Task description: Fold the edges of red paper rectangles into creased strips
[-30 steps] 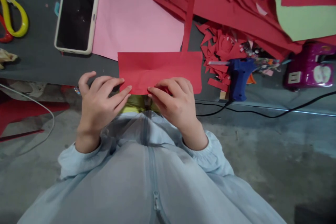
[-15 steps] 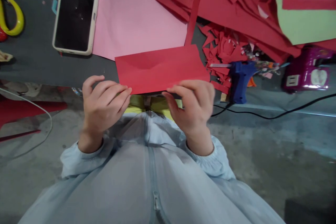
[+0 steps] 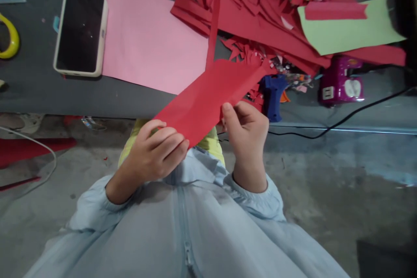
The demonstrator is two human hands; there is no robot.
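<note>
A rectangular sheet of red paper [image 3: 203, 100] is held aslant over the table's front edge, its far right end raised and slightly curved. My left hand [image 3: 159, 150] is closed on the lower left end, fingers on top and thumb hidden beneath. At the near long edge my right hand [image 3: 246, 126] pinches the paper between thumb and curled fingers. Under the sheet's far side lies larger pink paper [image 3: 146, 37], and a narrow red strip [image 3: 213, 26] runs away from it.
A phone [image 3: 81, 32] lies left on the dark table [image 3: 110, 97], near yellow-handled scissors [image 3: 11, 39]. Red paper scraps [image 3: 260, 8] heap at the back. To the right are green paper [image 3: 350, 34], a blue glue gun [image 3: 273, 95], a purple device [image 3: 340, 80] and a black cable [image 3: 312, 136].
The red paper has turned from lying nearly level to slanting, its left end drawn toward my body and its right end raised. My right thumb now lies on top. The view has shifted right.
</note>
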